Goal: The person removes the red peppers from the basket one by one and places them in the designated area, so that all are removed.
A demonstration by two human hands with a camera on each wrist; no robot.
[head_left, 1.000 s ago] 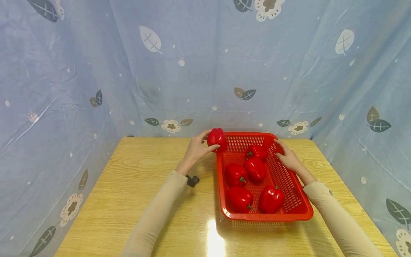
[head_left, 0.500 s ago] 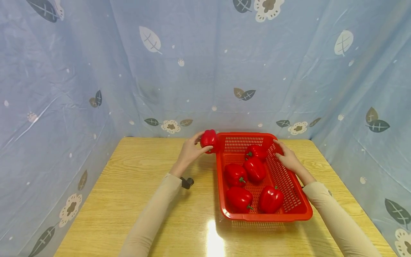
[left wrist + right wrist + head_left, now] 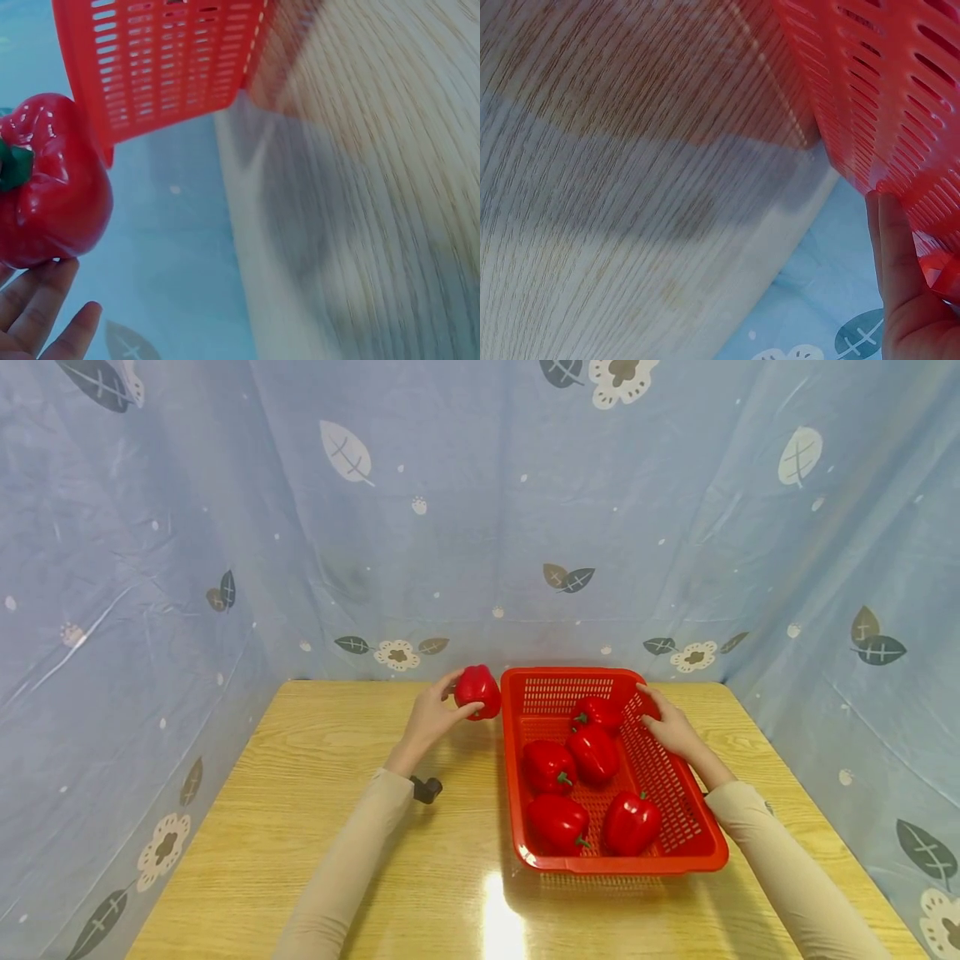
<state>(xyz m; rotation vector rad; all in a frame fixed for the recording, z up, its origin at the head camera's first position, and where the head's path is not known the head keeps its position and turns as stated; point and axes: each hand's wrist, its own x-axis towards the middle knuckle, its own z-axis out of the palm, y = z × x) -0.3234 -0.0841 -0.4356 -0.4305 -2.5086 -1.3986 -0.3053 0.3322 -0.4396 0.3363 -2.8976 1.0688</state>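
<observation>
Left hand [image 3: 433, 718] grasps a glossy red bell pepper [image 3: 478, 690] above the pale wood-grain desk [image 3: 315, 752], just left of the red perforated plastic basket [image 3: 622, 865] | Right hand [image 3: 674, 734] at basket's right rim, grip unclear | Progress, apparently: one pepper out, not yet set down; five remaining peppers [image 3: 632, 823] inside

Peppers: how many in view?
6. Held pepper in the left hand, just left of the basket. Five inside it: back pepper, middle pepper, left pepper, front-left pepper, front-right pepper. None looks hidden.
</observation>
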